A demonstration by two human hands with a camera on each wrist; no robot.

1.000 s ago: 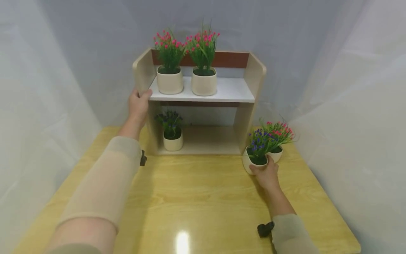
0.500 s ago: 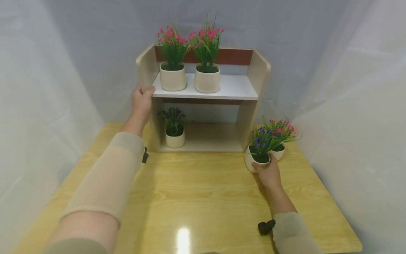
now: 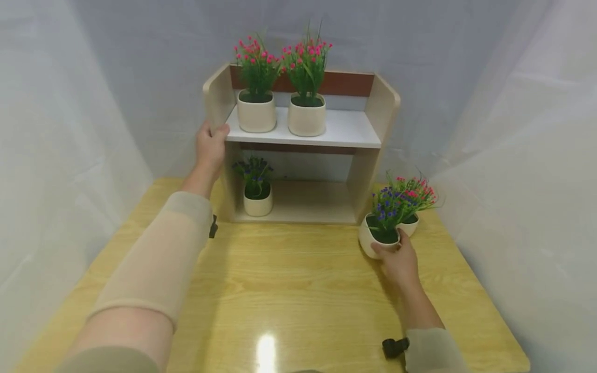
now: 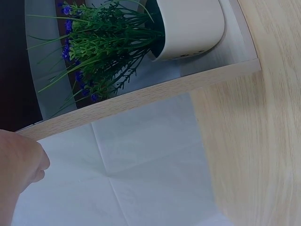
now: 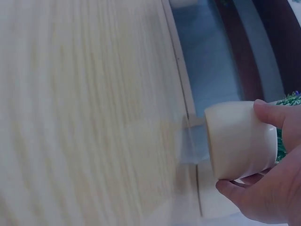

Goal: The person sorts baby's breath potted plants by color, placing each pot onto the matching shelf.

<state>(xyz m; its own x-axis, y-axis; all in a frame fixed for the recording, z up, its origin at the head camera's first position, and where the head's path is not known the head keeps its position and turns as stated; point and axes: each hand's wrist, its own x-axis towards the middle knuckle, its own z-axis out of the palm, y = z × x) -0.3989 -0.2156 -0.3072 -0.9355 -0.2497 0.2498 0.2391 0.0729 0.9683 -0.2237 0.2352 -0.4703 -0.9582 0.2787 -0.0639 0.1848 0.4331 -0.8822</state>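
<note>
My left hand (image 3: 210, 150) grips the left side panel of a two-tier wooden shelf (image 3: 219, 103), thumb at the front edge by the white upper board. At the shelf's lower right corner, my right hand (image 3: 402, 265) holds a cream flowerpot (image 3: 367, 242) with purple-blue flowers, thumb on one side and fingers on the other. The right wrist view shows this pot (image 5: 240, 141) from its side; whether its base touches the table cannot be told. Just behind it stands a second cream pot (image 3: 409, 226) with pink-red flowers, partly hidden.
Two pots with pink flowers, a left one (image 3: 256, 115) and a right one (image 3: 307, 118), stand on the upper board. A purple-flowered pot (image 3: 258, 206) sits at the left of the lower tier. Pale sheeting (image 3: 503, 155) hangs around the wooden table (image 3: 298, 290).
My right hand and the purple-flowered pot have shifted slightly toward me, away from the pot behind. The head view has tilted a little. My left hand keeps its hold on the shelf.
</note>
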